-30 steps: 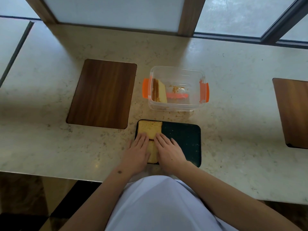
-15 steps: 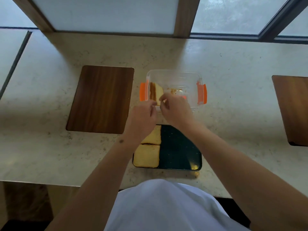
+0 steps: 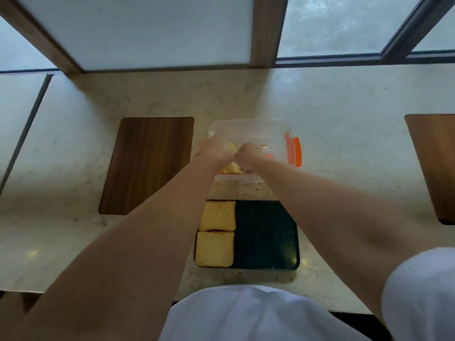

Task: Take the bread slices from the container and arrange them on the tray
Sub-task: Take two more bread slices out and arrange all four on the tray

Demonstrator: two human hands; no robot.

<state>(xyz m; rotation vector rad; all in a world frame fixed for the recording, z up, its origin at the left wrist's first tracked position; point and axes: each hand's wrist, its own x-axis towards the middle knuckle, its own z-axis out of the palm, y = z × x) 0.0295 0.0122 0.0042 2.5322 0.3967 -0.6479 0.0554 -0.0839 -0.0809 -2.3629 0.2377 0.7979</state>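
A clear plastic container [image 3: 268, 130] with orange clips stands on the counter beyond a dark rectangular tray [image 3: 266, 237]. Two bread slices lie on the tray's left half, one at the far end [image 3: 218, 216] and one at the near end [image 3: 214, 249]. My left hand [image 3: 218, 150] and my right hand [image 3: 248, 156] are both inside the container's left side, fingers curled down around the yellow bread [image 3: 231, 168] there. Only small bits of that bread show between and below the hands. The tray's right half is bare.
A brown wooden board [image 3: 147, 166] lies left of the container. Another wooden board [image 3: 435, 166] lies at the right edge. A window frame runs along the far side of the marble counter [image 3: 344, 134]. My white garment fills the bottom of the view.
Both hands left the slices on the tray, rose to the container and have now dipped into its left side, closing around the bread there. The camera has tipped forward.
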